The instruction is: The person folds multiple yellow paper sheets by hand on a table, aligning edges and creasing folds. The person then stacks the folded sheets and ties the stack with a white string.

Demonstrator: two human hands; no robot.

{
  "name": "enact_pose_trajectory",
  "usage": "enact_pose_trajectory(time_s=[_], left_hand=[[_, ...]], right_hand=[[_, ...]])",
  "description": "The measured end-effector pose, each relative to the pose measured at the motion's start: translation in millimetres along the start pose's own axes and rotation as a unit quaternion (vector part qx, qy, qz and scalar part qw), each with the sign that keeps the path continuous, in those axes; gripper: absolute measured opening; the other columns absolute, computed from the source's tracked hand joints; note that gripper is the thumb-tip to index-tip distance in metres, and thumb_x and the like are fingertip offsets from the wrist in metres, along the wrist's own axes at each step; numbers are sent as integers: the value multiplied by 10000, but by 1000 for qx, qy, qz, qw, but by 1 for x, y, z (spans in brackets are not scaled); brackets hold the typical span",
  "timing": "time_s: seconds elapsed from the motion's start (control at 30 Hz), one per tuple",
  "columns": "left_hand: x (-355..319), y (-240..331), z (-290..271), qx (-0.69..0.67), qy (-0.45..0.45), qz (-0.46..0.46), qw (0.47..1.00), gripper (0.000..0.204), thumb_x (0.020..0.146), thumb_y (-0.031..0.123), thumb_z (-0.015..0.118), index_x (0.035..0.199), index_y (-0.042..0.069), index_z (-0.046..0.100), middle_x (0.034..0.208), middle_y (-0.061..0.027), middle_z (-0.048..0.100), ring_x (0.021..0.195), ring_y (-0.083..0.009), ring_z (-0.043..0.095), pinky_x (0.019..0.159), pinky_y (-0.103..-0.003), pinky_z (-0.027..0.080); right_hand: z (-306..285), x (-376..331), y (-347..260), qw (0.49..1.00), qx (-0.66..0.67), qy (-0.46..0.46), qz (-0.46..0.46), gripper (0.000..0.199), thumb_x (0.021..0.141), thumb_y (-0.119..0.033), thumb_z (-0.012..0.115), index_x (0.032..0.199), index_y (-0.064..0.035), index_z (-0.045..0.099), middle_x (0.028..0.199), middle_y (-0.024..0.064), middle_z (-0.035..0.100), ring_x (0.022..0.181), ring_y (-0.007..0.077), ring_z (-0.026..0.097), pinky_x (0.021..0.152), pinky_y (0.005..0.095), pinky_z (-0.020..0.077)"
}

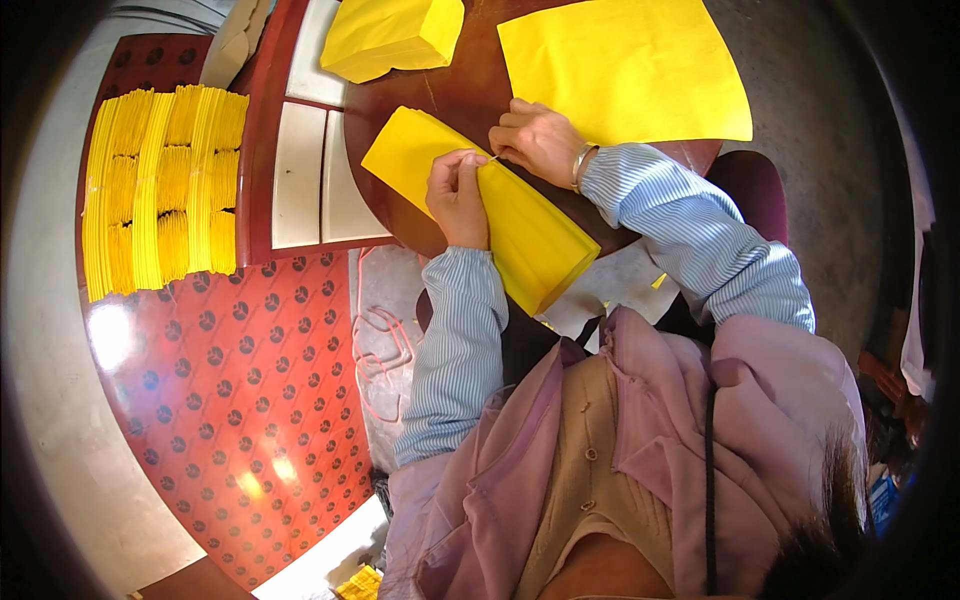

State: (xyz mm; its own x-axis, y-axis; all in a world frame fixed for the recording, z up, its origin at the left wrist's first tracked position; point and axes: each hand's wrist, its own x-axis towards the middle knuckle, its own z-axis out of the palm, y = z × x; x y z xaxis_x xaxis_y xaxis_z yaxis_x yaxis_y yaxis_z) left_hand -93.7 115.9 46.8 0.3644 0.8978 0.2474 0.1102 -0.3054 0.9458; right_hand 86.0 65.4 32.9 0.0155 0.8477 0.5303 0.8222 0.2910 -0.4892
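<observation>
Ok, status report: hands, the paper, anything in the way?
Left hand and right hand both pinching the long folded yellow paper stack on the dark round wooden table. Nothing in the way.

The folded paper (480, 205) is bright yellow, lying on a dark reddish-brown desk (450, 90). Beyond it on that desk, a flat sheet (625, 65) and a thick stack (390, 35) share the same yellow. Left of the desk, rows of bundles (160, 190) are yellow too, on a red mat (230, 400) patterned with dark round marks. The sleeves (455, 350) are blue-and-white striped; the vest (720, 420) is pale lilac.
</observation>
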Motion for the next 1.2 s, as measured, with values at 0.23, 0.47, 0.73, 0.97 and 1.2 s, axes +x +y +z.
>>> enact_pose_trajectory(time_s=[0.23,0.47,0.73,0.97,1.2], left_hand=[[12,-18,-7,117,-12,-35,992,160,984,129,709,1069,-1,746,974,-127,729,867,-191,678,827,-315,527],[15,-20,-14,120,-26,-79,989,191,969,146,733,1083,0,779,957,-138,741,888,-207,678,839,-324,528],[7,1,-3,28,-13,-92,995,135,980,78,712,1062,-22,749,950,-23,729,862,-92,644,805,-225,507],[5,1,-8,41,-39,-81,995,68,944,52,730,1002,18,743,940,-23,732,811,-103,640,769,-243,504],[8,-9,-7,117,-73,-44,989,133,899,85,781,1006,17,740,977,-43,732,896,-145,650,847,-291,529]], right_hand=[[-24,0,-9,990,1,27,-136,203,888,-182,730,1085,-132,725,1377,-30,623,1157,191,579,914,338,551],[-7,19,3,979,162,-18,-119,102,932,-77,694,1017,-81,638,1246,44,644,999,278,660,825,374,581],[24,2,15,953,289,74,59,62,933,-70,686,945,-44,630,922,142,682,869,326,697,766,400,562],[32,-5,5,915,352,83,176,40,922,-49,691,933,-21,663,921,156,712,851,304,714,781,382,572],[4,1,-13,977,159,131,-52,107,936,-94,705,977,-7,658,1201,135,658,1087,355,626,893,416,544]])
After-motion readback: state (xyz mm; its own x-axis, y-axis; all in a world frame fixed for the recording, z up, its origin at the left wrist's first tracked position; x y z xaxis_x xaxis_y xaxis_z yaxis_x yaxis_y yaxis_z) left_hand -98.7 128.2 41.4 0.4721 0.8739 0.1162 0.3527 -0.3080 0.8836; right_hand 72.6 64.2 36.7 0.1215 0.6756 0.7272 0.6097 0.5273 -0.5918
